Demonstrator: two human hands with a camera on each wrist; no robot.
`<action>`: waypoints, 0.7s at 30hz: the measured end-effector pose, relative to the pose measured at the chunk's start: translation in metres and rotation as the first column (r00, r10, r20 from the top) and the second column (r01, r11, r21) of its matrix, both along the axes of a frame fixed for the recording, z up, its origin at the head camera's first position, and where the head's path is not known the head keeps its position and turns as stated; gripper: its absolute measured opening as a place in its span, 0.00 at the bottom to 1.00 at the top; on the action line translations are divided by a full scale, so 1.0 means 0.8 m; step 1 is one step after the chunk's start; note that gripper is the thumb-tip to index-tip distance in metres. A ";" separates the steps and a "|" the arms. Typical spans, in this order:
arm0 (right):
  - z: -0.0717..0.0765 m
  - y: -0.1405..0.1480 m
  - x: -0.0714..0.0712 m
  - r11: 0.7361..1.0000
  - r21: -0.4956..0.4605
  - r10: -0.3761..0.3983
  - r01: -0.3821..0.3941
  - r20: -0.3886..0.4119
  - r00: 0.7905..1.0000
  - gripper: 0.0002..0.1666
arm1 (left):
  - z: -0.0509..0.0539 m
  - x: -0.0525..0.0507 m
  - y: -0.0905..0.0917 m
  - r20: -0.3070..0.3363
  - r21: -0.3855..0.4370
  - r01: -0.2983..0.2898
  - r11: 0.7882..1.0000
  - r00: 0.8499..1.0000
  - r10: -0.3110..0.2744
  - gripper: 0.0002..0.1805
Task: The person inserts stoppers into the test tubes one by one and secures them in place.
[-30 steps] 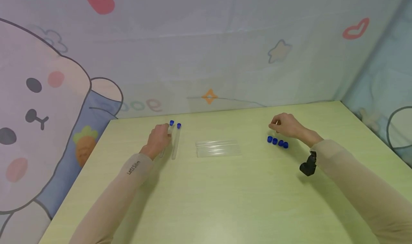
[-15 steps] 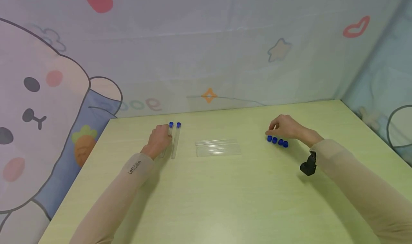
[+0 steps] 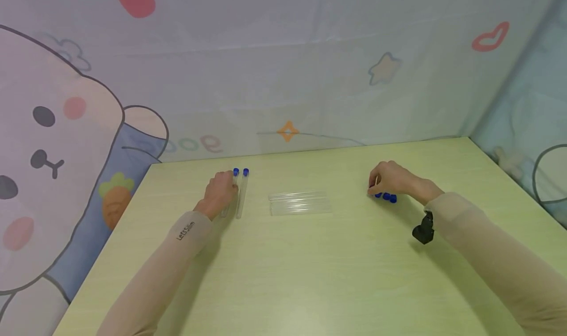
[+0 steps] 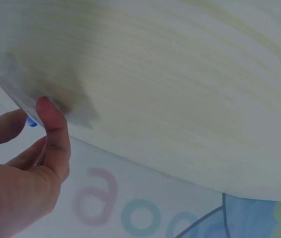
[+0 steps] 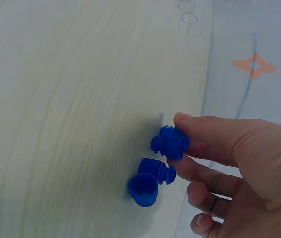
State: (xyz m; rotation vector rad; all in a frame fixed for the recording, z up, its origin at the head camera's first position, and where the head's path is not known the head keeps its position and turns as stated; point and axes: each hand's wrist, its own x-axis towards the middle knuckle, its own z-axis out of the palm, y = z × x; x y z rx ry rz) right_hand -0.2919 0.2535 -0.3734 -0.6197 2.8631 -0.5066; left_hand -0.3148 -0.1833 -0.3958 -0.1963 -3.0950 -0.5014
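My left hand (image 3: 218, 194) pinches a clear tube (image 4: 15, 94) capped in blue (image 3: 236, 171); the hand hides the tube's middle in the head view. Just right of it lies another clear tube (image 3: 242, 196) with a blue cap (image 3: 245, 171). On the right of the table, my right hand (image 3: 392, 178) is at the left end of a short row of blue caps (image 3: 387, 197). In the right wrist view its thumb and forefinger pinch a blue cap (image 5: 177, 145), and two more caps (image 5: 144, 188) lie close below.
Several clear tubes without caps (image 3: 299, 203) lie side by side across the middle of the pale table (image 3: 283, 272), between my hands. Behind the table hangs a printed cloth (image 3: 248, 90); another cloth (image 3: 531, 100) stands along the right side.
My right hand has come down onto the leftmost blue cap, and its fingers have closed on it. The left hand has stayed nearly still on its tube.
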 end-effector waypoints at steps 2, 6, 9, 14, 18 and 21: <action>-0.001 0.000 0.000 1.000 0.001 0.005 -0.005 -0.006 1.000 0.08 | 0.000 0.001 0.000 -0.012 -0.003 0.006 1.000 1.000 -0.006 0.10; -0.003 0.001 0.000 1.000 -0.010 0.008 -0.008 -0.014 1.000 0.06 | 0.002 0.003 0.000 -0.034 -0.018 0.009 1.000 0.999 -0.009 0.14; -0.005 0.002 0.000 1.000 -0.016 0.009 -0.010 -0.023 1.000 0.06 | 0.003 0.003 0.002 -0.049 -0.036 0.009 0.999 0.999 -0.010 0.15; -0.004 0.000 0.003 1.000 -0.022 0.007 -0.007 -0.029 1.000 0.05 | 0.005 0.002 0.008 -0.085 -0.049 -0.005 0.999 0.996 0.001 0.16; -0.002 -0.003 0.005 1.000 -0.024 0.005 -0.005 -0.033 0.999 0.04 | 0.009 0.002 0.016 -0.123 -0.062 0.011 0.998 0.992 -0.018 0.16; -0.002 -0.005 0.005 1.000 -0.024 0.006 -0.007 -0.032 0.999 0.04 | 0.013 0.003 0.023 -0.143 -0.068 0.033 0.997 0.989 -0.043 0.16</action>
